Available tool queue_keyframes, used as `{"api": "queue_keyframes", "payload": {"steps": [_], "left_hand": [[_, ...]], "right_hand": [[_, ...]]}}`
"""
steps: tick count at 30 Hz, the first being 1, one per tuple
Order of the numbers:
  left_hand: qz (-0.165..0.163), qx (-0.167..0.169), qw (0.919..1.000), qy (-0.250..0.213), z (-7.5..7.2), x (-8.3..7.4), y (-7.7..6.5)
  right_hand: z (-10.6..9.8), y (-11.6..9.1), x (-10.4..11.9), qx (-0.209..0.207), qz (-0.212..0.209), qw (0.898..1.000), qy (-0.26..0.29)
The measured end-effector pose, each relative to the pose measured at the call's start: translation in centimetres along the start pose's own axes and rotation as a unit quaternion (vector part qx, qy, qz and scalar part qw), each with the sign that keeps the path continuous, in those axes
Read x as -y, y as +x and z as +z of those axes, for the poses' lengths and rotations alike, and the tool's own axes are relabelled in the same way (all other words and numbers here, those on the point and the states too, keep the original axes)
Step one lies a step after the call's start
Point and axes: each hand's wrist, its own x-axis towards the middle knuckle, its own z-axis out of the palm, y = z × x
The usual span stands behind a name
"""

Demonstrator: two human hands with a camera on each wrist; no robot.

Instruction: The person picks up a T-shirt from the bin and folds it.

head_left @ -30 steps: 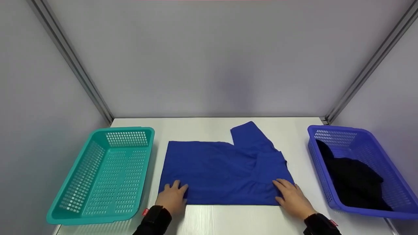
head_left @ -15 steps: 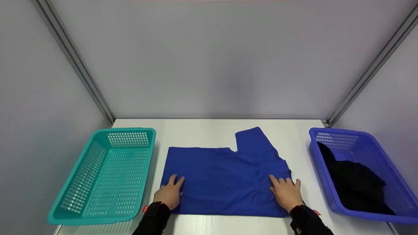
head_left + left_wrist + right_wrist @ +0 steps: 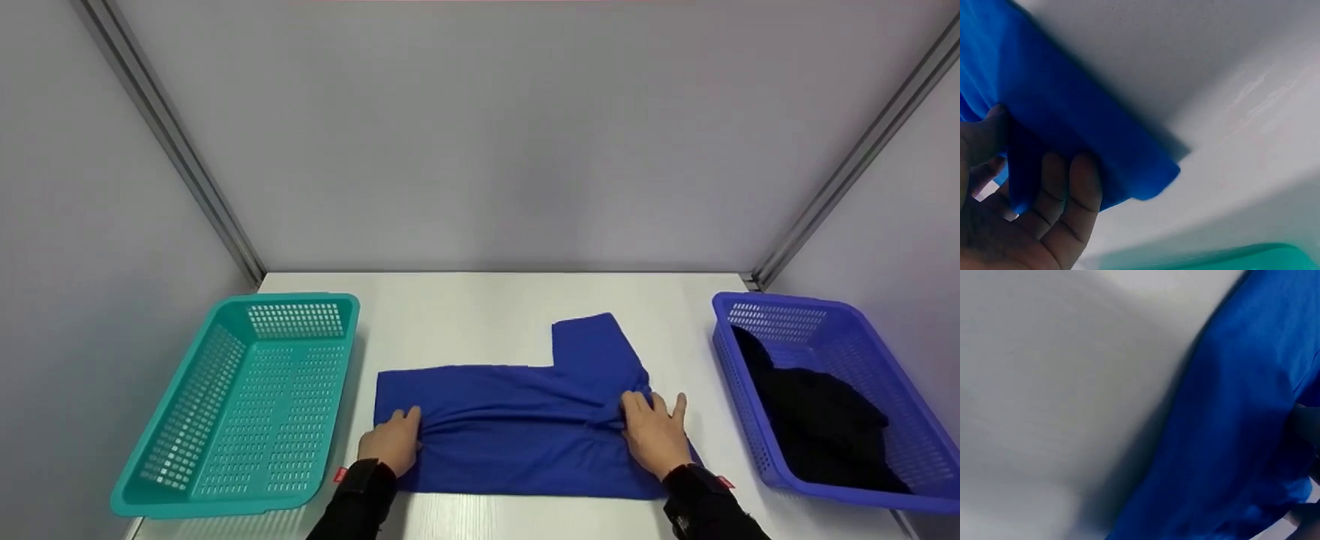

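A blue T-shirt [image 3: 510, 442], folded in half lengthwise, lies on the white table with one sleeve [image 3: 596, 337] pointing away at the right. My left hand [image 3: 391, 441] grips the cloth at its left end; in the left wrist view the thumb and fingers [image 3: 1085, 185] pinch a fold near the corner. Toward the collar end, my right hand [image 3: 654, 435] pinches the cloth, its fingertips drawn in. Creases run between the two hands. In the right wrist view the blue cloth [image 3: 1213, 427] hides most of that hand.
A green plastic basket [image 3: 341, 420] stands at the left with nothing in it. At the right, a purple basket [image 3: 889, 375] holds a black cloth [image 3: 814, 420]. Grey-white panels [image 3: 510, 150] enclose the table [image 3: 450, 315] at the back and sides.
Both hands first rested spread on the shirt; now their fingers have drawn in and bunched the cloth. The shirt's far edge and sleeve have come nearer to me.
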Motion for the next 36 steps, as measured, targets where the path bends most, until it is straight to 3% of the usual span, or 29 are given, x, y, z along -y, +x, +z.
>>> {"api": "queue_keyframes", "payload": {"steps": [8, 14, 19, 25, 28, 33, 36], "left_hand": [[-0.027, 0.011, 0.9995, -0.016, -0.6, -0.4, 0.1], [-0.021, -0.018, 0.9996, -0.009, -0.3, -0.4, 0.0], [-0.019, -0.053, 0.9983, -0.014, 0.0, -0.2, -0.2], [-0.016, -0.056, 0.9982, -0.013, 0.4, 0.1, -0.4], [-0.021, -0.046, 0.9985, -0.019, 0.4, 0.1, -0.5], [-0.036, -0.026, 0.9984, -0.036, 0.1, 0.1, -0.6], [-0.035, -0.027, 0.9982, -0.041, -0.3, -0.1, -0.6]], "right_hand": [[0.0, 0.0, 0.3, 0.064, 0.059, 0.996, 0.024], [0.5, -0.2, 0.1, 0.032, 0.063, 0.996, 0.054], [0.5, -0.1, 0.0, 0.043, 0.065, 0.994, 0.082], [0.4, -0.3, 0.2, 0.046, 0.074, 0.992, 0.088], [0.2, -0.5, 0.2, 0.067, 0.080, 0.991, 0.086], [-0.3, -0.4, -0.3, 0.153, 0.100, 0.976, 0.119], [-0.5, -0.3, -0.7, 0.171, 0.122, 0.962, 0.171]]}}
